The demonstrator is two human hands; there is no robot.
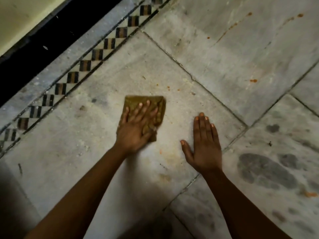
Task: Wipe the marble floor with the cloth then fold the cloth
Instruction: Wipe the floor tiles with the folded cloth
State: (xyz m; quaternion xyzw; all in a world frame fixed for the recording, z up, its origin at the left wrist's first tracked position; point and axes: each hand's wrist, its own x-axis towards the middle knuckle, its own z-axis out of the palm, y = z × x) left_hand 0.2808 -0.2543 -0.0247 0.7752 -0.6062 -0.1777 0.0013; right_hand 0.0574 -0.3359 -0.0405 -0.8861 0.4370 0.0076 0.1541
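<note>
While 1 left hand [136, 128] presses 1 cloth [157, 105] flat-fingered, 1 right hand [205, 149] rests spread on marble floor [241, 57].

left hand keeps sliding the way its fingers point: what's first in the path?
The left hand lies flat on the cloth, fingers pointing up-frame and slightly right. Past the cloth's far edge lies bare marble floor, then probably the small orange specks, before the grout joint. Nothing upright shows there.
</note>
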